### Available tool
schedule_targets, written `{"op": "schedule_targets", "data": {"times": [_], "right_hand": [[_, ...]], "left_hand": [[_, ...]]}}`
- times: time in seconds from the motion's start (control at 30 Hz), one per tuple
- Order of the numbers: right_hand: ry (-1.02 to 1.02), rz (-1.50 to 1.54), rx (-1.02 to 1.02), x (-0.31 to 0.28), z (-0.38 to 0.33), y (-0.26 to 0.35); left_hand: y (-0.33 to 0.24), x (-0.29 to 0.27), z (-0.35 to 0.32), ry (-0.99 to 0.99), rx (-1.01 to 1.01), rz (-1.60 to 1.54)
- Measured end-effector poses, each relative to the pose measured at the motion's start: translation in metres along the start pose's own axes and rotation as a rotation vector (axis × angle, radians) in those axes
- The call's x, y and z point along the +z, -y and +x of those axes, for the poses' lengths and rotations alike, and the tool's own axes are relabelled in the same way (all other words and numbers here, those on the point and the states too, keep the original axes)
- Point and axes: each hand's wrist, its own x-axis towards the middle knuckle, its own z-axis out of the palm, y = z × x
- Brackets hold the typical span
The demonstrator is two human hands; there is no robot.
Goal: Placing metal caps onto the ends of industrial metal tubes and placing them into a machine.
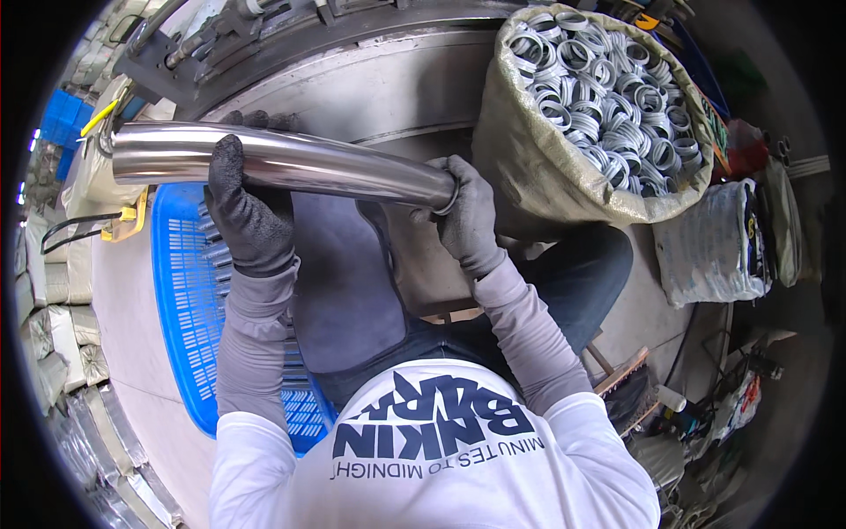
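at the far left, well apart from the left grip (251, 216), wrapped packs (88, 335) stand in stacks along the edge of view. nearer to that grip, though apart from it, is a yellow-handled tool (130, 220) with a black loop.

just below and to the left of the left grip sits a blue basket (164, 273) with slotted walls; metal pieces (217, 256) lie in it, partly hidden by the left forearm.

the left grip, in a grey glove, is grasping the tube (339, 165) near its left end, thumb on the near side and fingers behind. the tube is shiny and bare, runs from the left grip across to the right grip (469, 212), and slants down to the right. beyond it, above both grips, lies a dark machine frame (264, 57).

under the tube, between the grips, a grey pad (344, 291) covers part of the lap.

the right grip, gloved too, is clenched around the tube's right end, partly hiding it.

beyond and right of the right grip stands a pale sack (529, 167), open and heaped with metal rings (608, 106). farther right is a plastic bag (709, 242), and below that, a brush (636, 392).
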Motion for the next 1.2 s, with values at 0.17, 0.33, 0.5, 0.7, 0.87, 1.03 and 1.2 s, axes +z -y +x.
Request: {"op": "schedule_targets", "data": {"times": [0.17,0.33,0.5,0.7,0.87,1.03,1.2], "right_hand": [[0.084,-0.703,-0.287,-0.014,-0.002,-0.025],[0.23,-0.663,-0.499,-0.053,0.04,-0.072],[0.344,-1.648,-0.057,-0.322,0.073,-0.208],[0.417,-1.4,0.022,-0.225,0.106,-0.283],[0.419,-1.228,0.121,-0.238,0.111,-0.276],[0.439,-1.043,0.143,-0.215,0.167,-0.26],[0.429,-0.921,0.125,-0.183,0.125,-0.222]], "left_hand": [[0.012,0.013,-0.009,0.046,0.064,0.055],[-0.034,0.028,0.044,0.522,0.658,0.774],[-0.059,0.083,0.041,0.393,-0.132,1.245],[-0.009,-0.019,-0.03,0.772,0.017,1.659],[0.017,-0.025,-0.028,0.722,0.172,1.691],[0.016,-0.028,-0.024,0.698,0.164,1.735],[0.025,-0.014,-0.016,0.7,0.165,1.74]]}}
